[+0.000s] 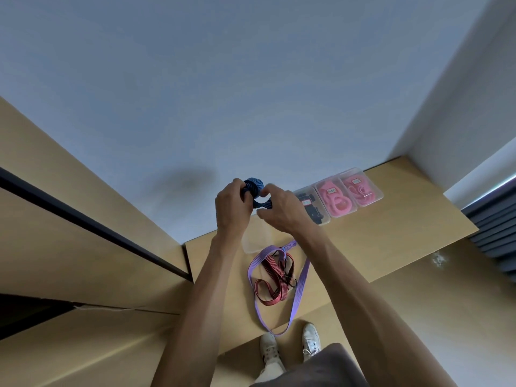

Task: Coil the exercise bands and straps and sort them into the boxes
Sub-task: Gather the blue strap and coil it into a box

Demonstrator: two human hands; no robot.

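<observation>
A blue striped strap [254,185] is wound into a tight coil and held up in front of the wall. My left hand [232,204] grips the coil from the left. My right hand [280,208] pinches the strap's loose tail just below the coil. Below my arms, on the wooden table [391,241], a purple strap [303,277] lies in a long loop around a tangled red strap [275,272]. An empty clear box [255,238] sits under my wrists, partly hidden.
Three clear boxes stand in a row at the table's back right: one with black straps [311,206], two with pink bands [336,199] [361,189]. A wooden shelf unit [69,219] rises on the left. My shoes [290,347] show at the table's near edge.
</observation>
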